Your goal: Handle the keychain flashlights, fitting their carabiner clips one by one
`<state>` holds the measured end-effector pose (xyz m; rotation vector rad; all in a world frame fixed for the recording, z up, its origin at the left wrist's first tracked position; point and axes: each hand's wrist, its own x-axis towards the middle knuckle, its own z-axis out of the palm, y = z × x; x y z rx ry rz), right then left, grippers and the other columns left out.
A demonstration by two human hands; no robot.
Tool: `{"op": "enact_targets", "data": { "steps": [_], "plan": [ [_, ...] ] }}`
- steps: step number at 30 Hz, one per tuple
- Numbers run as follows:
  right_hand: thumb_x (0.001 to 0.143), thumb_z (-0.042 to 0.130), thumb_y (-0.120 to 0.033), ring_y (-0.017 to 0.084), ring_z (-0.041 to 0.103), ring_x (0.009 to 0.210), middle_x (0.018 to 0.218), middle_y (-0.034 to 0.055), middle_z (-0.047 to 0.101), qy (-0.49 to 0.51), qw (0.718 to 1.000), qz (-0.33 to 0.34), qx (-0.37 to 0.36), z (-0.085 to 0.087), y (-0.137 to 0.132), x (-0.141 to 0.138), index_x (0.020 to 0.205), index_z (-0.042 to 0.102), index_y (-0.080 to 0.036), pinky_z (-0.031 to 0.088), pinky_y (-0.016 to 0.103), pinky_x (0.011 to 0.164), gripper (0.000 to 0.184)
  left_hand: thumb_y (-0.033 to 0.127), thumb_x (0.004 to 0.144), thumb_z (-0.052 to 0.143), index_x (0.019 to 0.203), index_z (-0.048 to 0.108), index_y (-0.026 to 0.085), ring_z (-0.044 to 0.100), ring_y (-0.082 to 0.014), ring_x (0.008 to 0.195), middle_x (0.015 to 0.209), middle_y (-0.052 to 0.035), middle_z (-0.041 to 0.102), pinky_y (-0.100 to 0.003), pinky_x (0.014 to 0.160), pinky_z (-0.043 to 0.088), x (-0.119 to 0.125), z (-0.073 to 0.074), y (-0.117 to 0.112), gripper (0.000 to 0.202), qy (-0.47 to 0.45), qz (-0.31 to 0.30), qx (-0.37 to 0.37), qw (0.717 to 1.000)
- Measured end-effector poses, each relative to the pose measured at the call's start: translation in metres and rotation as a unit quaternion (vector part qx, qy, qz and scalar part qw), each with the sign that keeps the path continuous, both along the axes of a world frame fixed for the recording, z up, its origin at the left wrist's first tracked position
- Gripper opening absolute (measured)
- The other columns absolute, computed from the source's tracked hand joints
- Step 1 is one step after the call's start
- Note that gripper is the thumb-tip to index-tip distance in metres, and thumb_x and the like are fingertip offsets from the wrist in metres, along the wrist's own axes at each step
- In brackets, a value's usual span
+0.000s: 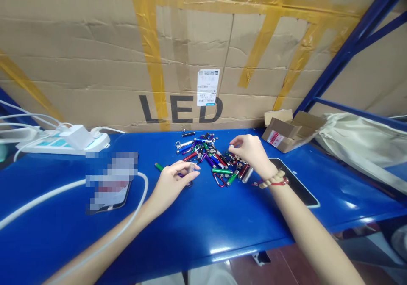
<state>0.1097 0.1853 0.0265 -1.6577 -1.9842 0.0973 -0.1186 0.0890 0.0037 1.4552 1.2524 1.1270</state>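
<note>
A heap of several small coloured metal keychain torches (212, 158) lies on the blue table (203, 221). My left hand (173, 182) rests on the table left of the heap, fingers pinched round a small silver torch part (190, 168), with a green torch (159, 166) lying just beside it. My right hand (249, 151) hovers over the right side of the heap, fingertips pinched together over the small pieces; what they hold is too small to name. A bead bracelet (273, 179) sits on that wrist.
A phone (110, 187) with a white cable (63, 192) lies at the left, and a white power strip (63, 143) stands behind it. A dark phone (297, 185) lies under my right forearm. An open small cardboard box (288, 132) and a white bag (359, 143) sit at the right. A big cardboard wall closes the back.
</note>
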Motion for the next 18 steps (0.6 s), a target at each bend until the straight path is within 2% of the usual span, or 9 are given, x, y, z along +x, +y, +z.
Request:
{"op": "enact_targets", "data": {
  "steps": [5,10,14,18],
  "plan": [
    [0.066,0.062,-0.015,0.017,0.069,0.068,0.073,0.0039,0.072,0.106,0.989,0.095,-0.034,-0.0004,0.0021,-0.0036,0.077,0.071,-0.015,0.054,0.025,0.066,0.014,0.034,0.070,0.066,0.080,0.069,0.015,0.055,-0.0094,0.061,0.081,-0.0019,0.060,-0.021,0.055,0.048,0.0009,0.0000,0.0006,0.021,-0.010,-0.003,-0.002,1.000],
    [0.064,0.060,-0.010,0.016,0.068,0.069,0.079,0.0040,0.073,0.132,0.981,0.137,-0.034,-0.0053,0.0056,-0.0042,0.083,0.071,-0.014,0.056,0.025,0.069,0.022,0.033,0.070,0.066,0.080,0.068,0.015,0.055,-0.0094,0.061,0.081,-0.0020,0.062,-0.021,0.055,0.047,0.0008,-0.0009,0.0003,0.020,-0.015,-0.002,-0.005,1.000],
    [0.070,0.063,-0.022,0.015,0.066,0.064,0.073,0.0032,0.072,0.124,0.980,0.153,-0.006,-0.0030,0.0029,-0.0059,0.083,0.072,-0.016,0.054,0.027,0.066,0.017,0.032,0.070,0.066,0.081,0.068,0.016,0.056,-0.0096,0.061,0.078,-0.0015,0.062,-0.021,0.055,0.047,0.0009,-0.0010,0.0008,0.020,-0.013,-0.004,-0.008,1.000],
    [0.079,0.057,-0.033,0.016,0.066,0.072,0.083,0.0049,0.073,0.161,0.977,0.138,0.010,0.0004,-0.0005,-0.0091,0.089,0.071,-0.016,0.052,0.028,0.069,0.024,0.034,0.070,0.066,0.081,0.068,0.016,0.056,-0.0099,0.062,0.078,-0.0015,0.061,-0.021,0.055,0.049,0.0011,-0.0011,0.0006,0.021,-0.013,0.001,-0.012,1.000]
  ]
}}
